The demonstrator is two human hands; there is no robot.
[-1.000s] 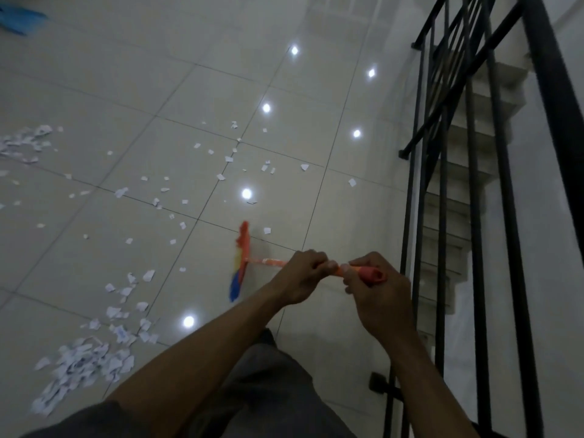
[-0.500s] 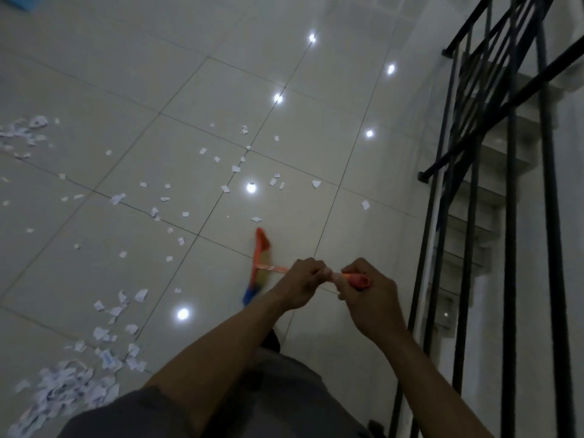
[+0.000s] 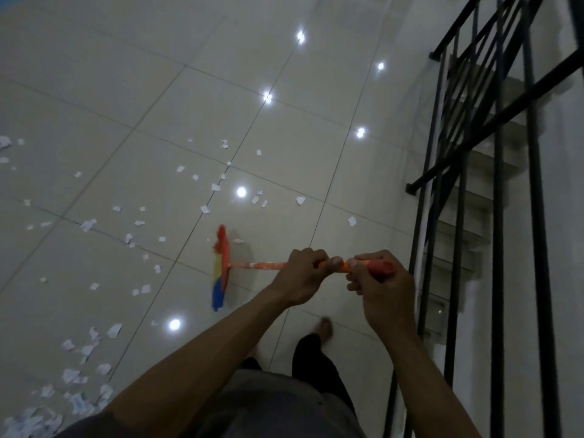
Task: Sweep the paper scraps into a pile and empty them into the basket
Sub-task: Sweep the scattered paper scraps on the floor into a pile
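An orange-handled broom [image 3: 252,265] with red, yellow and blue bristles stands on the pale tiled floor in front of me. My left hand [image 3: 300,276] grips the handle below my right hand [image 3: 376,286], which grips the red top end. White paper scraps [image 3: 215,187] lie scattered ahead and to the left of the bristles. A denser pile of scraps [image 3: 76,393] sits at the lower left. No basket is in view.
A black metal railing [image 3: 496,216] runs along the right, with a staircase [image 3: 458,229] going down behind it. My foot [image 3: 325,327] stands just behind the broom. Ceiling lights reflect as bright spots on the glossy tiles.
The view has shifted forward and right towards the railing. The broom head has travelled with me over the tiles, and the scrap pile has slid to the lower left edge.
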